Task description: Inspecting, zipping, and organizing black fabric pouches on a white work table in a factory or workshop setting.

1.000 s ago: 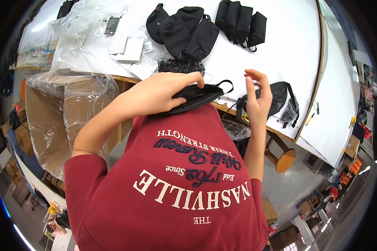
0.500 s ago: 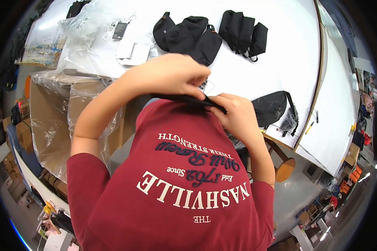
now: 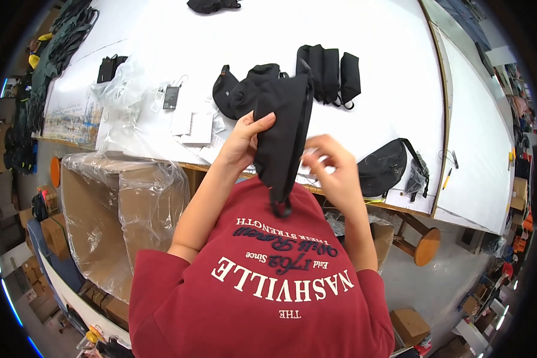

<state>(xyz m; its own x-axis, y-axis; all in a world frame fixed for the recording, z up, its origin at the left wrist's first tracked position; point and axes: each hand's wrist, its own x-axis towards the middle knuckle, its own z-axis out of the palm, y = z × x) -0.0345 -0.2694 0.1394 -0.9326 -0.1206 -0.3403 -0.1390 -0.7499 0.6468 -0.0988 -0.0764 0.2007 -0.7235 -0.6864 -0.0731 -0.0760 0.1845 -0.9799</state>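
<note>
Table's [image 3: 394,89] filling 12 o'clock. Left hand's [image 3: 240,143] pinching the black bag [image 3: 280,131], right hand's [image 3: 334,164] hovering at 4, grip unclear. Mid-handling, next move's probably needing steadiness.

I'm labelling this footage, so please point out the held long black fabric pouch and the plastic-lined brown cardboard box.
Held long black fabric pouch [image 3: 280,130]: head view, on its broad side.
Plastic-lined brown cardboard box [image 3: 92,209]: head view, on a brown wall.
</note>
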